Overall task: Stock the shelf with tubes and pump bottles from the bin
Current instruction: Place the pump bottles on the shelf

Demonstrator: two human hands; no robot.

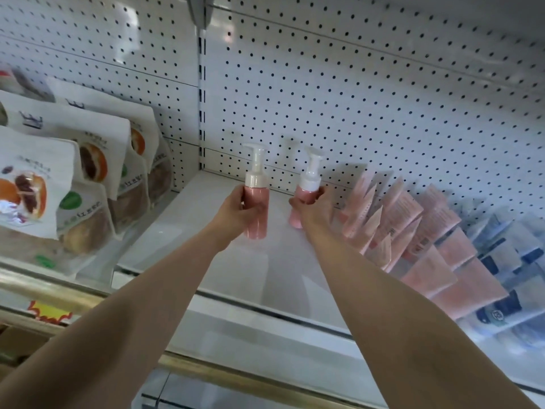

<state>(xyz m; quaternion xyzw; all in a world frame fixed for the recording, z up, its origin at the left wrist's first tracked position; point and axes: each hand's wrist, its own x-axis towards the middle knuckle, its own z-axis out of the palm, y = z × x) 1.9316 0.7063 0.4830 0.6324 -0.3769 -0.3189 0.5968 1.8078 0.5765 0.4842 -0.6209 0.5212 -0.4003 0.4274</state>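
Both my arms reach up over a white shelf [188,219]. My left hand [236,211] grips a pink pump bottle [257,214] with a white pump head, held upright just above the shelf board. My right hand [315,211] grips a second pink pump bottle [305,184], tilted slightly left, its base near the board. Pink tubes [392,225] lean in rows immediately right of my right hand. The bin is out of view.
White snack pouches [88,178] fill the bay to the left, past a slotted upright [202,113]. Blue-and-white tubes [507,261] lie at the far right. A white pegboard [354,98] backs the shelf. A clear lip [265,311] runs along the front edge.
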